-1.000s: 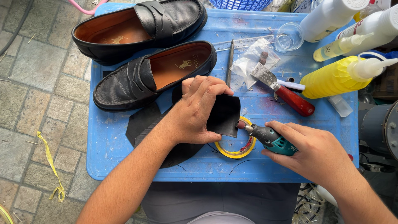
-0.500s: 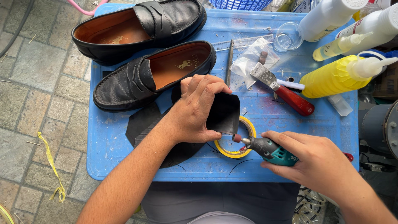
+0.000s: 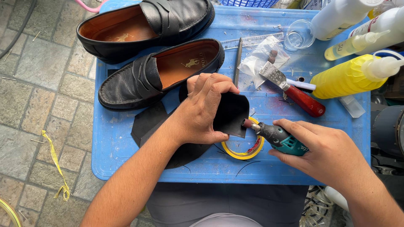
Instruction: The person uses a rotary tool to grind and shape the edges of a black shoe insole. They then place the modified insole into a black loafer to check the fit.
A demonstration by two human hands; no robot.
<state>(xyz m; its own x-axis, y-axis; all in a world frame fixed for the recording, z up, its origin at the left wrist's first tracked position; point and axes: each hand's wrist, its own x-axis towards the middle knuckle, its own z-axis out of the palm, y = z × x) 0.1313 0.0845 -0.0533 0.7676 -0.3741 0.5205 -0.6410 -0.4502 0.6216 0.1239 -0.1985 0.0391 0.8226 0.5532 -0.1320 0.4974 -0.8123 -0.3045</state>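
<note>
Blue plastic table top bears two black leather loafers at its far left. Left hand curls shut on a black rubber sheet piece at centre, above a yellow tape roll. Right hand wraps closed round a teal rotary grinder, tip touching the sheet's edge. Best done with light pressure, sheet pinned firm, fingers off the tip.

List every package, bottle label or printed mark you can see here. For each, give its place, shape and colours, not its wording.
Yellow squeeze bottle: right side of the blue tray, lying down, white nozzle.
White bottles: top right corner, one with a pale yellow tip and a small dark mark.
Clear plastic bag: above the red-handled scraper, crumpled.
Gold stamp: on the tan insole of the nearer black loafer.
No screens or signs.
</note>
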